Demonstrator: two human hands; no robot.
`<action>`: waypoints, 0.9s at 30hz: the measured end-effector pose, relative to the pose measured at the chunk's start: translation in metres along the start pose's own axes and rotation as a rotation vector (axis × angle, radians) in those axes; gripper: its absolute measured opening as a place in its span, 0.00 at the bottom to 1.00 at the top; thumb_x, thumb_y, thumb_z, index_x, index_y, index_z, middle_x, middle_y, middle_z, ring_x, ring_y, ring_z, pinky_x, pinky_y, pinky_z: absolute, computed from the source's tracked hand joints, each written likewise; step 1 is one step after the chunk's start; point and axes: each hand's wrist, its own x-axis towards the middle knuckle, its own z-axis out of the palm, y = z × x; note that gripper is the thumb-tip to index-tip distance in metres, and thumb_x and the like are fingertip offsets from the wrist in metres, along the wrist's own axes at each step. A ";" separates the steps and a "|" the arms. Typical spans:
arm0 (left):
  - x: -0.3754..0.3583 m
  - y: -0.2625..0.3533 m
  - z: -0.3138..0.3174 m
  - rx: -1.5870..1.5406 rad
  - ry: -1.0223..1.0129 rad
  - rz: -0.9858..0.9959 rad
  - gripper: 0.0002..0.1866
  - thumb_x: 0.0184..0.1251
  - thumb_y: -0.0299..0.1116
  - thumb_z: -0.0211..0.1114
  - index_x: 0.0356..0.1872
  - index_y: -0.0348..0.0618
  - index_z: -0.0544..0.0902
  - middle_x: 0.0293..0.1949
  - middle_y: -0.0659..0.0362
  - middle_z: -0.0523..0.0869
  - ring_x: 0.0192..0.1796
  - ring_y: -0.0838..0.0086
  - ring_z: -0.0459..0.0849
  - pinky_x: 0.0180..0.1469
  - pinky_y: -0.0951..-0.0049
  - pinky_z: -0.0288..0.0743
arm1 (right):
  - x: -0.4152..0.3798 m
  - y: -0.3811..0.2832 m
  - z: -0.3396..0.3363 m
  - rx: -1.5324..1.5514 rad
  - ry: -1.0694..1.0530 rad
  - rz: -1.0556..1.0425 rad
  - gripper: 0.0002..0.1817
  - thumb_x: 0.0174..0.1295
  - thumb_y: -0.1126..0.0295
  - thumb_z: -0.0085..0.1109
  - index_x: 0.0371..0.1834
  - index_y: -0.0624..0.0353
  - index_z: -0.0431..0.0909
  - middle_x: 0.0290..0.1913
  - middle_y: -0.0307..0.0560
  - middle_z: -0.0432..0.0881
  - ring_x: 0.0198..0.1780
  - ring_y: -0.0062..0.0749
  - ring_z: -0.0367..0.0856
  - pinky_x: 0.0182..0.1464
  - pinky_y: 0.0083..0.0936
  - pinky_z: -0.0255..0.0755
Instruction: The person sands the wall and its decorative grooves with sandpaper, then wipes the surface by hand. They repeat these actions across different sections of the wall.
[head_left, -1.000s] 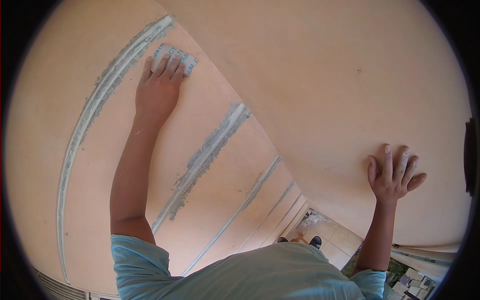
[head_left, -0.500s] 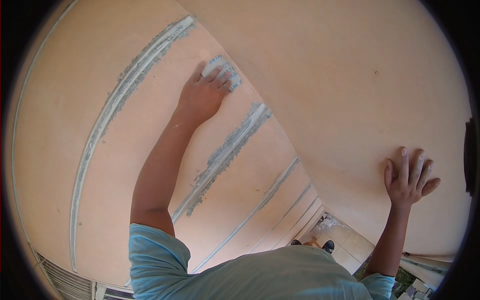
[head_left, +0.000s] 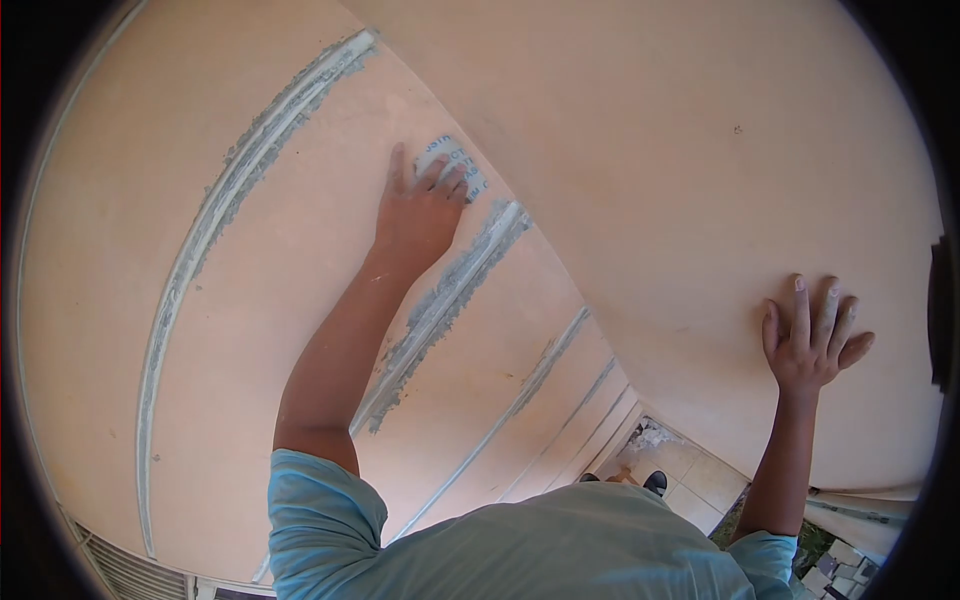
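My left hand (head_left: 420, 210) presses a pale sheet with blue printed letters (head_left: 450, 168) flat against the peach wall (head_left: 300, 240), near the corner line. Its index finger points up beside the sheet, while the other fingers lie over it. Just below the sheet begins a groove with grey, rough-edged patches (head_left: 440, 310). A longer grey-edged groove (head_left: 215, 215) curves down on the left. My right hand (head_left: 812, 345) holds nothing; it rests with spread fingers on the plain adjoining wall (head_left: 640, 150).
Thinner grooves (head_left: 540, 378) run lower on the wall. At the bottom are a tiled floor (head_left: 690, 500), a dark shoe (head_left: 656, 483), slatted panel (head_left: 130, 570) at left, and pale cloth (head_left: 865, 520) with rubble (head_left: 840, 570) at right.
My left hand and the printed sheet have moved slightly down and right, with the index finger now off the sheet. The view has shifted a little; my right hand stays spread on the wall.
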 end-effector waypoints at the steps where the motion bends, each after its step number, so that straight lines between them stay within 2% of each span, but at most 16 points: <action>1: -0.002 -0.018 -0.009 0.004 0.139 -0.210 0.17 0.80 0.46 0.53 0.57 0.58 0.87 0.67 0.69 0.83 0.74 0.75 0.74 0.80 0.34 0.42 | 0.000 0.000 0.000 0.002 -0.004 -0.001 0.27 0.69 0.36 0.53 0.65 0.30 0.81 0.66 0.44 0.81 0.77 0.49 0.65 0.81 0.64 0.28; 2: -0.005 -0.027 -0.012 0.003 0.261 -0.426 0.17 0.81 0.45 0.52 0.57 0.58 0.88 0.67 0.69 0.83 0.74 0.75 0.73 0.80 0.33 0.40 | 0.000 0.000 -0.001 0.019 -0.013 -0.011 0.26 0.69 0.36 0.53 0.65 0.30 0.81 0.66 0.44 0.81 0.77 0.49 0.65 0.81 0.65 0.27; 5: -0.003 -0.013 -0.008 0.012 0.270 -0.510 0.17 0.81 0.43 0.52 0.57 0.58 0.88 0.68 0.69 0.82 0.75 0.74 0.72 0.80 0.32 0.40 | -0.003 -0.001 0.001 0.031 -0.022 0.003 0.27 0.69 0.36 0.54 0.65 0.30 0.81 0.67 0.44 0.81 0.76 0.50 0.66 0.81 0.64 0.27; 6: -0.004 0.012 0.004 -0.032 0.184 -0.366 0.17 0.81 0.42 0.52 0.57 0.57 0.87 0.69 0.69 0.81 0.75 0.73 0.72 0.80 0.32 0.40 | -0.002 0.000 0.001 0.027 -0.024 0.017 0.27 0.69 0.36 0.54 0.65 0.30 0.81 0.67 0.44 0.81 0.76 0.50 0.66 0.81 0.64 0.27; 7: -0.008 0.040 0.015 -0.041 0.026 -0.140 0.16 0.80 0.42 0.53 0.57 0.55 0.87 0.70 0.70 0.80 0.75 0.73 0.71 0.80 0.31 0.42 | 0.000 0.000 0.001 0.016 -0.023 0.011 0.27 0.69 0.37 0.54 0.66 0.30 0.81 0.67 0.44 0.81 0.76 0.50 0.66 0.81 0.63 0.28; 8: -0.017 0.068 0.034 -0.064 0.020 -0.008 0.16 0.79 0.42 0.55 0.56 0.54 0.88 0.69 0.70 0.81 0.74 0.73 0.73 0.80 0.31 0.44 | 0.000 -0.001 0.000 0.020 -0.027 0.005 0.27 0.69 0.37 0.54 0.66 0.30 0.81 0.67 0.44 0.81 0.76 0.50 0.66 0.81 0.63 0.28; 9: -0.026 0.085 0.040 -0.074 -0.032 0.040 0.14 0.76 0.40 0.59 0.55 0.54 0.88 0.66 0.69 0.83 0.73 0.73 0.75 0.79 0.29 0.46 | 0.000 -0.001 0.000 0.028 -0.020 0.002 0.27 0.69 0.37 0.54 0.66 0.31 0.81 0.67 0.45 0.81 0.75 0.49 0.67 0.81 0.63 0.29; 13: -0.079 0.081 0.001 -0.316 0.282 -0.241 0.14 0.72 0.38 0.64 0.54 0.54 0.88 0.63 0.67 0.86 0.71 0.69 0.78 0.76 0.23 0.44 | 0.001 0.001 0.000 0.027 0.009 -0.017 0.27 0.69 0.37 0.54 0.66 0.32 0.81 0.67 0.46 0.81 0.75 0.49 0.68 0.81 0.62 0.31; 15: -0.118 0.067 -0.029 -0.242 0.367 -0.454 0.14 0.73 0.35 0.63 0.56 0.53 0.87 0.63 0.65 0.86 0.72 0.64 0.77 0.77 0.25 0.40 | 0.002 0.000 0.001 0.034 0.021 -0.015 0.27 0.69 0.38 0.54 0.66 0.32 0.81 0.67 0.47 0.81 0.75 0.49 0.67 0.81 0.62 0.31; 17: -0.175 0.059 -0.031 -0.146 0.403 -0.717 0.13 0.73 0.34 0.62 0.54 0.51 0.88 0.63 0.59 0.86 0.73 0.55 0.76 0.75 0.22 0.41 | 0.002 -0.001 0.002 0.025 0.035 -0.005 0.26 0.69 0.39 0.54 0.65 0.34 0.81 0.67 0.48 0.81 0.75 0.51 0.68 0.82 0.61 0.31; 19: -0.240 0.060 -0.022 -0.075 0.504 -0.953 0.15 0.74 0.32 0.59 0.56 0.45 0.87 0.64 0.51 0.84 0.73 0.44 0.74 0.75 0.23 0.39 | 0.000 0.001 0.001 0.036 0.033 -0.011 0.27 0.70 0.39 0.54 0.65 0.35 0.81 0.67 0.48 0.80 0.74 0.51 0.68 0.82 0.61 0.31; 20: -0.276 0.061 -0.015 0.010 0.487 -1.034 0.16 0.77 0.31 0.57 0.58 0.38 0.85 0.65 0.45 0.83 0.73 0.39 0.73 0.75 0.25 0.41 | 0.002 0.003 0.000 0.027 0.028 -0.018 0.27 0.70 0.39 0.54 0.65 0.36 0.81 0.67 0.48 0.80 0.74 0.52 0.68 0.82 0.61 0.32; 21: -0.303 0.062 -0.013 0.067 0.514 -1.101 0.16 0.79 0.30 0.57 0.60 0.37 0.84 0.66 0.45 0.82 0.73 0.40 0.72 0.75 0.27 0.46 | 0.005 0.004 -0.001 0.045 0.042 -0.041 0.28 0.69 0.40 0.56 0.66 0.40 0.81 0.69 0.49 0.79 0.75 0.53 0.68 0.82 0.59 0.33; 22: -0.325 0.060 -0.016 0.158 0.448 -1.177 0.16 0.80 0.30 0.57 0.60 0.38 0.85 0.66 0.46 0.82 0.73 0.43 0.73 0.76 0.33 0.52 | 0.007 0.005 -0.003 0.065 0.063 -0.056 0.28 0.69 0.40 0.56 0.66 0.40 0.81 0.69 0.49 0.79 0.75 0.53 0.68 0.82 0.59 0.33; 24: -0.356 0.049 -0.021 0.257 0.346 -1.320 0.15 0.79 0.30 0.58 0.60 0.40 0.85 0.66 0.47 0.83 0.73 0.46 0.75 0.76 0.37 0.56 | 0.009 0.005 -0.001 0.071 0.060 -0.066 0.30 0.69 0.40 0.58 0.67 0.43 0.80 0.71 0.49 0.77 0.76 0.52 0.66 0.82 0.57 0.34; 27: -0.343 0.036 -0.014 0.203 0.472 -1.345 0.15 0.78 0.28 0.60 0.60 0.39 0.84 0.65 0.46 0.83 0.72 0.47 0.75 0.74 0.38 0.61 | 0.007 0.008 0.004 0.097 0.103 -0.071 0.31 0.69 0.39 0.59 0.68 0.44 0.80 0.73 0.48 0.76 0.77 0.48 0.67 0.80 0.55 0.37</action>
